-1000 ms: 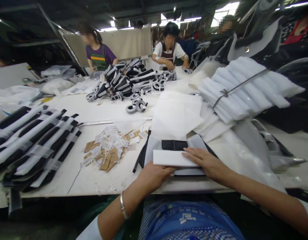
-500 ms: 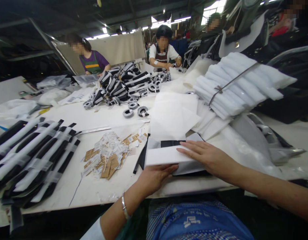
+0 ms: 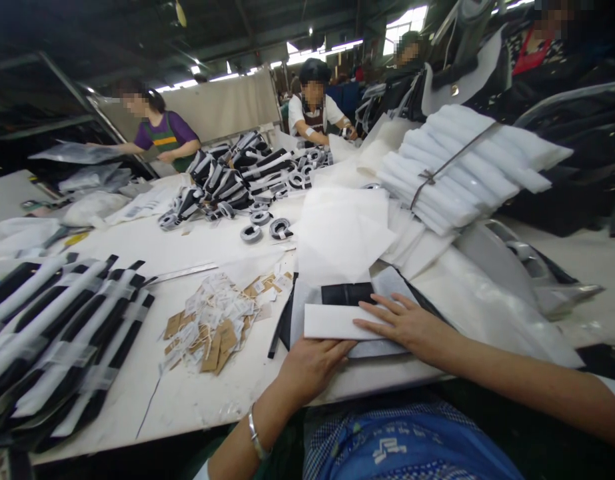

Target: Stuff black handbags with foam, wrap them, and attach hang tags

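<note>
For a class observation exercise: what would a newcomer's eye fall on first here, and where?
Probably the bulky white bundle, bound with a dark tie, beyond the right hand. Next, perhaps, the black and grey pieces heaped toward the far side of the table, then the brown and white tags left of the left hand. Front and centre, both hands touch a white strip.
</note>
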`<move>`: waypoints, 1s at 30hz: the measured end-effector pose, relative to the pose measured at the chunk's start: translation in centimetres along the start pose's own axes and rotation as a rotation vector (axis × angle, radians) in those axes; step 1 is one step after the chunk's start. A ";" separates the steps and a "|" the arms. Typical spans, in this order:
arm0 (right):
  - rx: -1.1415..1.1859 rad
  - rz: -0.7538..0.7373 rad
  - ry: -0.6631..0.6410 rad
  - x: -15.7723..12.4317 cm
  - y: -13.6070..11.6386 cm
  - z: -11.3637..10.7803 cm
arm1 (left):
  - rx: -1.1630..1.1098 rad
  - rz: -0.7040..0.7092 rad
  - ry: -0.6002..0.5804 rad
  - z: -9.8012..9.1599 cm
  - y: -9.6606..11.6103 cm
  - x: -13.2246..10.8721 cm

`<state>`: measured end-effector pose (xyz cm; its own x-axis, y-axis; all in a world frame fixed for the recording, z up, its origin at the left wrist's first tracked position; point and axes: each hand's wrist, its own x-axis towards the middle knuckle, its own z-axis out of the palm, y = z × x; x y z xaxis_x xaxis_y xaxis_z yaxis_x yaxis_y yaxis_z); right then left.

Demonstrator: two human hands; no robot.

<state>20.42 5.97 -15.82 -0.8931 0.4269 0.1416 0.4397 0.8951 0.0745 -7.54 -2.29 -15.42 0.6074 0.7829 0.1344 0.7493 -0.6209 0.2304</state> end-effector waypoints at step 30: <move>0.359 -0.286 0.223 4.2 3.7 -6.2 | 0.241 -0.071 0.104 1.0 3.2 2.1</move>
<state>18.89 10.28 -8.86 -0.9139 0.1552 0.3751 0.0849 0.9767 -0.1971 -3.60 -2.63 -15.35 0.5301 0.8170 0.2272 0.8378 -0.5460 0.0087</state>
